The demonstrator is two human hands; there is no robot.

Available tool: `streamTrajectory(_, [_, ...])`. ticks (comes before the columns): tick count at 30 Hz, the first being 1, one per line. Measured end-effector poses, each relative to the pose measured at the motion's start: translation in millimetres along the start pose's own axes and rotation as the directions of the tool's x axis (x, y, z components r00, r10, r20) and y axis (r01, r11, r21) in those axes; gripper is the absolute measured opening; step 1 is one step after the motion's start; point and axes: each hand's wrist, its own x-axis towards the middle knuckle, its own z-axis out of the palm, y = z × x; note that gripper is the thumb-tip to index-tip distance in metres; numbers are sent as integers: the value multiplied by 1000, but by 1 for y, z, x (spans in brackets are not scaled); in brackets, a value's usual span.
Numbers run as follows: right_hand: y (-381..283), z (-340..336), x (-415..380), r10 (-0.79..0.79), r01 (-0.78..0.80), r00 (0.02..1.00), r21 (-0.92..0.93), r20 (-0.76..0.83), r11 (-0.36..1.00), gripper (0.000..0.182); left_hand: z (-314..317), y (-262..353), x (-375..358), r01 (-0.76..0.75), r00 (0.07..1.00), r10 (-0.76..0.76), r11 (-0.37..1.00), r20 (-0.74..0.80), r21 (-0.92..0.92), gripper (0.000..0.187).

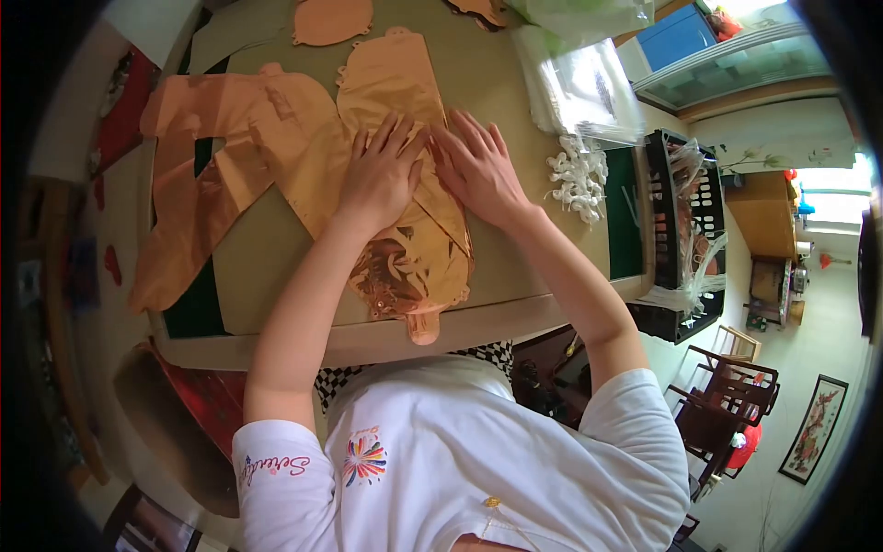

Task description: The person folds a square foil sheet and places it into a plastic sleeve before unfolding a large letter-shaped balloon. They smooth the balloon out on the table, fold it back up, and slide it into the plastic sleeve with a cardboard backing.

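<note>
A rose-gold foil balloon, flat and uninflated, lies lengthwise on the brown table; its neck hangs over the near edge. My left hand presses flat on its middle, fingers spread. My right hand rests flat beside it, fingers extended on the same foil, the two hands nearly touching. Neither hand grips anything.
More foil balloon pieces are spread to the left and another lies at the far edge. Clear plastic bags and a pile of small white plastic parts lie to the right. A black crate stands off the table's right side.
</note>
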Motion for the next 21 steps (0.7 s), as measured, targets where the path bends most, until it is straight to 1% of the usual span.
streamTrajectory(2, [-8,-18,-28,4,-6,994,14,112,1000,59,3,-1,-2,-2,999,1,1000,-44,-25,44])
streamTrajectory(4, [-11,-35,-59,5,-13,974,32,225,999,66,2,0,-2,6,999,-7,1000,-45,-30,44])
streamTrajectory(7, [-15,-56,-92,10,-28,950,53,313,998,71,2,0,-2,1,998,-3,999,-65,-37,44])
streamTrajectory(10, [-18,-72,-83,-4,-22,937,71,350,997,65,4,-2,-1,-2,998,0,999,-64,-36,43])
streamTrajectory(13, [-14,-58,-37,31,-46,994,134,107,990,55,4,-1,0,-12,999,12,1000,-47,-18,43])
streamTrajectory(15, [-15,-34,2,49,-41,997,132,-59,990,45,3,-1,0,-19,999,19,1000,-42,12,43])
streamTrajectory(17, [-12,0,30,14,4,991,139,-132,990,43,2,0,-1,-19,999,21,999,-40,49,43])
streamTrajectory(18, [-11,14,36,-3,27,986,139,-168,990,42,3,-1,-2,-26,997,28,999,-66,36,43])
streamTrajectory(20, [-9,34,36,43,-22,989,145,-143,989,40,7,-2,-1,-36,992,36,999,-121,2,43])
streamTrajectory(21, [-10,37,37,66,-47,990,146,-127,988,40,7,-2,0,-21,988,10,997,-156,-68,43])
